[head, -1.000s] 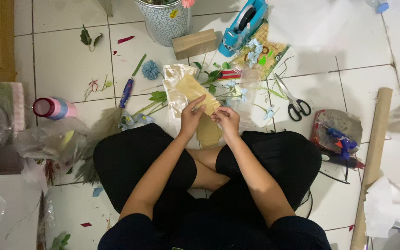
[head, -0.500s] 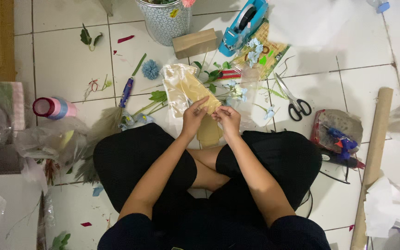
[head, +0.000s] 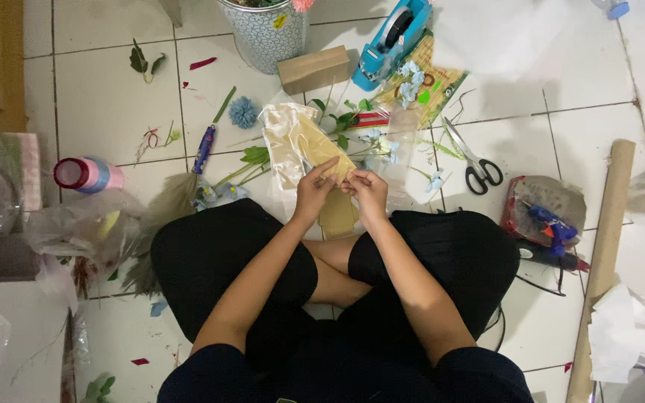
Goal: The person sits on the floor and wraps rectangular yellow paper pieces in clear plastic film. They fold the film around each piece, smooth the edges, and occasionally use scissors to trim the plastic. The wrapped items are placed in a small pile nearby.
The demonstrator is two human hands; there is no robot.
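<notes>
I sit cross-legged on a white tiled floor. My left hand (head: 313, 190) and my right hand (head: 367, 188) meet in front of my knees, both pinching a yellowish-brown paper piece inside a clear plastic sleeve (head: 293, 142). The sleeve sticks up and away from me to the upper left. A tan folded paper (head: 337, 216) lies under my hands. Artificial flower stems with green leaves and pale blue blossoms (head: 382, 145) are scattered just beyond the sleeve.
Scissors (head: 475, 164) lie to the right, a blue glue gun on a plastic-covered pad (head: 550, 220) farther right, beside a long cardboard roll (head: 602, 254). A blue tape dispenser (head: 390, 37), small cardboard box (head: 313, 69) and patterned pot (head: 263, 30) stand ahead. A ribbon spool (head: 87, 174) sits left.
The sleeve has shifted slightly between my fingers; my hands stay in nearly the same place.
</notes>
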